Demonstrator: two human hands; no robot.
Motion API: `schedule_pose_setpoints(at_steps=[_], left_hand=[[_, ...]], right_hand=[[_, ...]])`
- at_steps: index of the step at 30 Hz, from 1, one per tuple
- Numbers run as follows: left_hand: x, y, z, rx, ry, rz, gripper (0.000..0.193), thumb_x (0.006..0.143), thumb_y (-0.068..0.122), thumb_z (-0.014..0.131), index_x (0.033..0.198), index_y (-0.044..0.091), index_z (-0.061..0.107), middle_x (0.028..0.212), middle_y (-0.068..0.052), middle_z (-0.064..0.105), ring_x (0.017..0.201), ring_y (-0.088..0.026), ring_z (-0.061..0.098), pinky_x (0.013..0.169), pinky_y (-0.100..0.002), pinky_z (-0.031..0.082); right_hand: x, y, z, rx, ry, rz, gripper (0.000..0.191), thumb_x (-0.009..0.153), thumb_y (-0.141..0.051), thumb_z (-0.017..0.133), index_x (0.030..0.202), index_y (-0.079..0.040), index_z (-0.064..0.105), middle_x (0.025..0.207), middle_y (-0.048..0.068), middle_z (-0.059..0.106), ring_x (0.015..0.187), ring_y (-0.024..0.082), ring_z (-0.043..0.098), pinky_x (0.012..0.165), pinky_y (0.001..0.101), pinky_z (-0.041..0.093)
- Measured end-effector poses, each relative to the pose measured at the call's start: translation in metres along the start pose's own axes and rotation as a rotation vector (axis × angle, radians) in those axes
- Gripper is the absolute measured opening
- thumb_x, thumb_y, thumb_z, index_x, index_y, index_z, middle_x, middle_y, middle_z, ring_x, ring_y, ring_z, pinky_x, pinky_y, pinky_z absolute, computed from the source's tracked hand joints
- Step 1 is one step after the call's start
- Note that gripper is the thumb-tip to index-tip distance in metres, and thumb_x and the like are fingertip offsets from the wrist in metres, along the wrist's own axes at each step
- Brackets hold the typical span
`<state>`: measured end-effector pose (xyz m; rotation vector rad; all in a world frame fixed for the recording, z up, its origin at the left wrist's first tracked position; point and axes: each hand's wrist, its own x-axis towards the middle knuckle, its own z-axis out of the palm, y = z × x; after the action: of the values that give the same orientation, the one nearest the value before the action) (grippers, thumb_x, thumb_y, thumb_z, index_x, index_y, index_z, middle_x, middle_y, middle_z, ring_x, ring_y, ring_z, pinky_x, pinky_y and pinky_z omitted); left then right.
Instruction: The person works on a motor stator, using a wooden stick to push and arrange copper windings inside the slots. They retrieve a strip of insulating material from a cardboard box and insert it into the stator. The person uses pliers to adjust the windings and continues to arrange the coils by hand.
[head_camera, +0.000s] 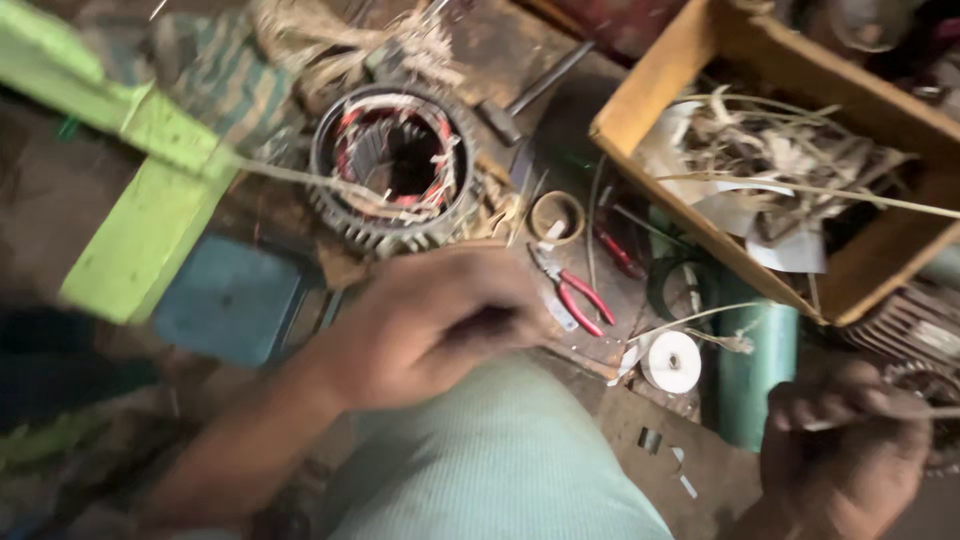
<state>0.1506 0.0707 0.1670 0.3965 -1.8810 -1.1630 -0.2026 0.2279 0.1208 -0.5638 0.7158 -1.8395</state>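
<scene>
My left hand (430, 325) is curled with the fingers closed over my light green trouser leg (500, 460); motion blur hides whether anything is in it. My right hand (850, 440) at the lower right is closed on a thin pale strip (900, 415) that runs off to the right. A ribbed motor stator (395, 165) with red and white windings lies on the workbench beyond my left hand. Red-handled pliers (575, 295) lie just right of the left hand.
A wooden box (700, 60) holding pale strips and scraps stands at the upper right. A white tape roll (670, 362), a brown tape ring (557, 215), a teal cylinder (755, 370), a green wooden frame (150, 200) and a blue block (230, 300) surround the work area.
</scene>
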Motion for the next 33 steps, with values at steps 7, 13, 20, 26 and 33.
schedule_pose_setpoints(at_steps=[7, 13, 20, 26, 33], left_hand=[[-0.010, -0.027, 0.015, 0.032, 0.103, -0.196, 0.016, 0.103, 0.019, 0.068, 0.104, 0.003, 0.068, 0.097, -0.007, 0.074, 0.084, -0.016, 0.073, 0.075, -0.029, 0.057], [-0.027, -0.037, 0.008, -0.021, 0.086, -0.295, 0.017, 0.099, 0.021, 0.071, 0.103, 0.005, 0.072, 0.094, -0.006, 0.077, 0.076, -0.015, 0.075, 0.067, -0.028, 0.058], [-0.034, -0.040, -0.013, -0.018, 0.018, -0.270, 0.016, 0.098, 0.022, 0.072, 0.104, 0.007, 0.072, 0.094, -0.004, 0.077, 0.074, -0.014, 0.074, 0.066, -0.027, 0.058], [-0.038, -0.042, -0.022, -0.021, -0.019, -0.275, 0.016, 0.096, 0.021, 0.073, 0.104, 0.007, 0.072, 0.091, -0.004, 0.076, 0.070, -0.013, 0.071, 0.063, -0.027, 0.056], [-0.035, -0.048, -0.023, -0.007, -0.031, -0.209, 0.020, 0.101, 0.025, 0.072, 0.110, 0.008, 0.068, 0.100, -0.005, 0.076, 0.078, -0.013, 0.074, 0.067, -0.026, 0.058]], right_hand=[[0.007, 0.087, 0.069, -0.476, -0.019, -0.072, 0.019, 0.104, -0.003, 0.058, 0.123, -0.001, 0.058, 0.108, 0.018, 0.068, 0.094, 0.032, 0.071, 0.082, 0.0462, 0.061], [0.023, 0.116, 0.127, -0.446, -0.108, 0.001, 0.021, 0.108, -0.010, 0.064, 0.124, 0.001, 0.055, 0.121, 0.015, 0.061, 0.108, 0.033, 0.073, 0.090, 0.0439, 0.062], [0.020, 0.122, 0.153, -0.397, -0.007, 0.014, 0.019, 0.111, -0.013, 0.062, 0.123, -0.004, 0.051, 0.110, 0.013, 0.060, 0.098, 0.032, 0.075, 0.080, 0.0385, 0.063], [0.010, 0.128, 0.162, -0.419, 0.041, 0.026, 0.021, 0.109, -0.014, 0.064, 0.122, -0.004, 0.051, 0.110, 0.013, 0.059, 0.096, 0.032, 0.074, 0.077, 0.0380, 0.063], [0.003, 0.126, 0.167, -0.445, 0.012, 0.019, 0.019, 0.104, -0.008, 0.068, 0.117, 0.000, 0.057, 0.109, 0.014, 0.063, 0.101, 0.032, 0.074, 0.084, 0.0405, 0.064]])
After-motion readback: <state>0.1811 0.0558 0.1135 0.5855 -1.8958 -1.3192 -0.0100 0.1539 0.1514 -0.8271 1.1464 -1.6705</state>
